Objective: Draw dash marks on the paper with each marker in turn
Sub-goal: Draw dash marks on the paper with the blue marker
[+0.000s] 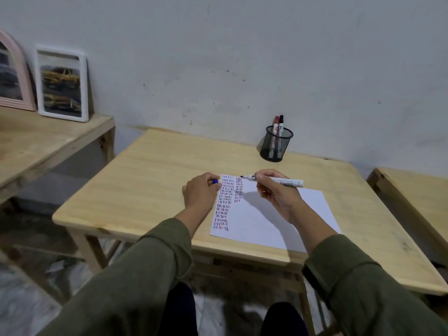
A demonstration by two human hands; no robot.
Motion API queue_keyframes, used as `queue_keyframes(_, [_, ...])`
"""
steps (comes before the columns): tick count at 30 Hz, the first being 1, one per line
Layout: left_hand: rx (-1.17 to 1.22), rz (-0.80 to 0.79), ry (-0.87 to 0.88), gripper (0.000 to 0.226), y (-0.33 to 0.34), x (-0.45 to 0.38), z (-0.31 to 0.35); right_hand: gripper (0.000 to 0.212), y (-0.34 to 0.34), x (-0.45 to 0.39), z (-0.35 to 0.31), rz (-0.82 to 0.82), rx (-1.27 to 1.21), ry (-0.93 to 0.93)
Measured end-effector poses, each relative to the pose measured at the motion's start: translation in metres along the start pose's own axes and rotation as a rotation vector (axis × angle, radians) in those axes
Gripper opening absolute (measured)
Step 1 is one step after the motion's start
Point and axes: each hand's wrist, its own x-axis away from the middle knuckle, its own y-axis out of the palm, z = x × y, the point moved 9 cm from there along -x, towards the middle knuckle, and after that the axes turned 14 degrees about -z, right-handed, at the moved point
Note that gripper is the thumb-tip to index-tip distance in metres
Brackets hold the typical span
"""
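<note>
a sheet of paper (278, 214) is laid flat on a light wooden table (150, 166), towards its right half. columns of short dashes (224, 204) in blue, red and dark ink are seen along the paper's left edge, with a shorter second block just right of them near the top.

the right hand (276, 190) is held above the upper part of the paper. a white marker (274, 179) is pinched between its thumb and fingers, the barrel lying nearly level. the marker's dark tip is uncapped and is pointed left, near the top of the second block of dashes. whether the tip is touching the paper cannot be told.

the left hand (201, 190) is placed at the paper's top left corner, fingers curled closed. a small blue cap (215, 181) is gripped at its fingertips, only the cap's end being visible. the hand's edge is at the paper's border; contact with the sheet cannot be confirmed.

a black mesh cup (276, 145) is stood upright at the back of the table, near the wall and well apart from the paper. two markers are stood in it: a red one (276, 124) and a black one (281, 123), side by side.

both forearms are covered by olive sleeves (155, 263).

a second table (36, 139) is seen at left, with a white picture frame (63, 83) and a pink arched frame (14, 73) leaned against the wall. part of a third wooden surface (412, 190) is seen at right.
</note>
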Motion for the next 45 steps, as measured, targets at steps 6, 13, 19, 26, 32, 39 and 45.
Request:
queue_keyframes(6, [0.003,-0.081,0.028,0.056,0.004,0.000,-0.004,0.012,0.002,0.003,0.011,0.021,0.015,0.045])
queue_keyframes(13, [-0.168,-0.154,0.031,0.080,0.007,0.014,-0.013,0.011,-0.004,0.009,0.019,0.101,0.055,0.067])
queue_keyframes(19, [-0.297,-0.145,0.068,0.089,0.011,0.026,-0.014,0.009,-0.009,0.017,0.034,0.187,0.144,0.100])
queue_keyframes(26, [-0.314,-0.141,0.066,0.092,0.010,0.028,-0.012,0.006,-0.008,0.023,0.036,0.215,0.231,0.105])
queue_keyframes(32, [-0.315,-0.131,0.072,0.091,0.009,0.029,-0.011,0.008,-0.006,0.025,0.036,0.222,0.271,0.101])
queue_keyframes(39, [-0.315,-0.124,0.067,0.091,0.009,0.028,-0.012,0.009,-0.004,0.026,0.036,0.215,0.292,0.110])
queue_keyframes(45, [-0.313,-0.124,0.068,0.091,0.009,0.028,-0.012,0.011,-0.002,0.026,0.036,0.204,0.320,0.118])
